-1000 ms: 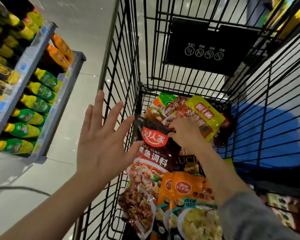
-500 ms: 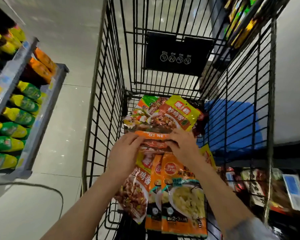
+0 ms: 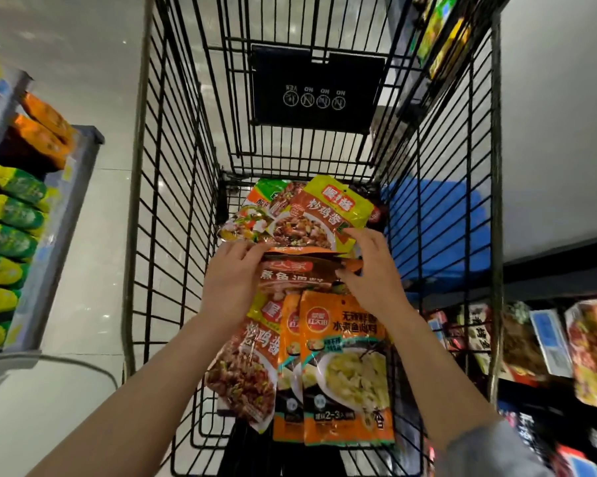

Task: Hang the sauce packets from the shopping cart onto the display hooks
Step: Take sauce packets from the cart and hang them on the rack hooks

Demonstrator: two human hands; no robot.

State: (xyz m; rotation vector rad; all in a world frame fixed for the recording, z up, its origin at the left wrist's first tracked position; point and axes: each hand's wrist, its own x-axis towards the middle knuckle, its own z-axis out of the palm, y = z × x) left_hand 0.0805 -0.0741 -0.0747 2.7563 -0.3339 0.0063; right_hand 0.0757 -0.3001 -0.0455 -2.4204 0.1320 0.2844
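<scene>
Both hands are working inside the shopping cart [image 3: 173,201]: the left hand [image 3: 231,280] is gripping the left edge of a dark red packet [image 3: 290,273], fingers curled over its top, while the right hand [image 3: 372,270] is pinching the right edge of the same bundle, its fingers also touching the yellow packet [image 3: 338,208] lying at 12 o'clock from it. Two orange packets [image 3: 345,366] are overlapping at 6 o'clock from the hands, with a brown and yellow packet [image 3: 248,370] just beside them at 9 o'clock, partly tucked under the left wrist. A green packet [image 3: 266,201] is peeking out at the far end of the pile. Black wire walls are standing around the pile on all sides, and a black sign plate [image 3: 317,87] is hanging on the far wall at 12 o'clock. Outside the cart, shelves of green and yellow bottles [image 3: 8,215] are sitting at 9 o'clock, and more packaged goods [image 3: 548,339] are showing at 3 o'clock; a blue shape [image 3: 438,228] is visible through the right wall. Compared with a second ago, the left hand, then spread open outside the cart's left wall, is now down inside on the packets, and the dark red packet is lying flatter and more folded between the two hands.
</scene>
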